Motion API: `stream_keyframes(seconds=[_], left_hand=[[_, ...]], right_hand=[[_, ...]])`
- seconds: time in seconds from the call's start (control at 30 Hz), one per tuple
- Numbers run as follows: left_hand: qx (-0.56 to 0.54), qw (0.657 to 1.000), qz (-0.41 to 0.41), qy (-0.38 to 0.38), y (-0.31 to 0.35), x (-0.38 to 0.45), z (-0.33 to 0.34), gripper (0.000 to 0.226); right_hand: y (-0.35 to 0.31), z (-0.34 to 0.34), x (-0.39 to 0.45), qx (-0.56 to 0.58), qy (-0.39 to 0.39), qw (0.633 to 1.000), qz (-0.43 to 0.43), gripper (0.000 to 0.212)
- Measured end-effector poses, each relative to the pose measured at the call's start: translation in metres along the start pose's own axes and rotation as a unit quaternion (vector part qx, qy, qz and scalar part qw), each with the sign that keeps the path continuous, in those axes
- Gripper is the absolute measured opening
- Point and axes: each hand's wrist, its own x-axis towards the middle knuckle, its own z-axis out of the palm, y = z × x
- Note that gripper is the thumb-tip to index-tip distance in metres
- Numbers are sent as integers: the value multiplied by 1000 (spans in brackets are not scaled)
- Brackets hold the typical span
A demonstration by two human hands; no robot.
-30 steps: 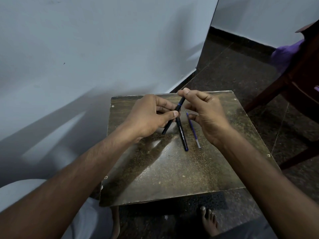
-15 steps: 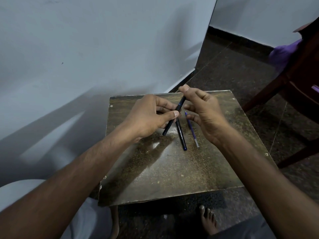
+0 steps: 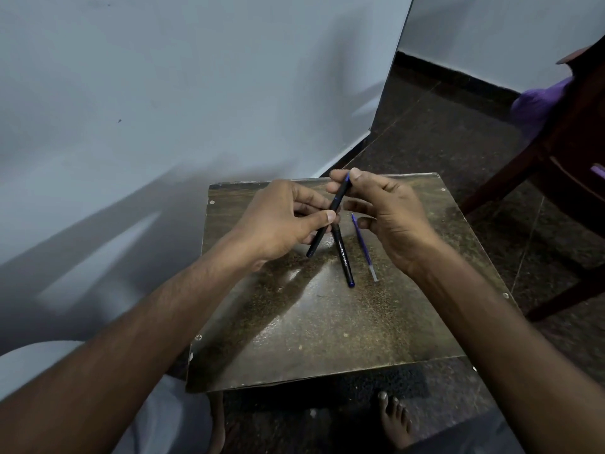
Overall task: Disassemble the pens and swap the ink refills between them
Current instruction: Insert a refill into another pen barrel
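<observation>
We are observing both hands raised over a small square dark speckled table [image 3: 327, 322]. The left hand [image 3: 281, 221] is pinching the middle of a slim black pen with blue accents [image 3: 329, 214] between thumb and fingers; this pen is tilting, its far end up. The right hand [image 3: 389, 217] is pinching that far end between thumb and forefinger. A second black pen with white lettering [image 3: 343, 257] is lying on the table beneath them. A thin blue ink refill [image 3: 364, 247] is lying just to its right, apart from it.
</observation>
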Motion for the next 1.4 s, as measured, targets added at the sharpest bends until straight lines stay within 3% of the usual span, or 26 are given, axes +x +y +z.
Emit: stream_keyframes(seconds=[0.13, 0.3, 0.53, 0.7, 0.8, 0.87, 0.93, 1.07, 1.17, 1.27, 1.4], left_hand=[[-20, 999, 0, -35, 0, -2, 2, 14], [-9, 999, 20, -30, -1, 0, -1, 13], [-3, 999, 27, -16, 5, -4, 3, 13], [-10, 1000, 21, -10, 6, -4, 0, 13], [9, 999, 12, 47, 3, 0, -9, 13], [10, 994, 13, 105, 2, 4, -20, 9], [13, 988, 22, 154, 3, 7, -33, 9], [1, 983, 29, 183, 5, 8, -42, 10], [1, 983, 21, 182, 6, 7, -39, 11], [5, 984, 22, 177, 6, 7, -38, 10], [24, 986, 22, 166, 3, 7, -35, 9]], right_hand=[[4, -2, 3, -24, 33, 999, -7, 20], [3, -4, 3, 25, -31, 999, -24, 21], [6, -2, 10, 19, 33, 997, -67, 13], [7, 5, 9, -13, 56, 994, -93, 22], [8, 9, 8, -88, 69, 991, -72, 34], [11, 15, 5, -253, 100, 955, -119, 33], [14, 24, 0, -410, 103, 884, -201, 25], [29, 44, -6, -577, -41, 767, -278, 31], [38, 56, -9, -652, -81, 698, -286, 43], [38, 65, -10, -670, -89, 682, -279, 43], [30, 65, -12, -652, -73, 708, -260, 29]])
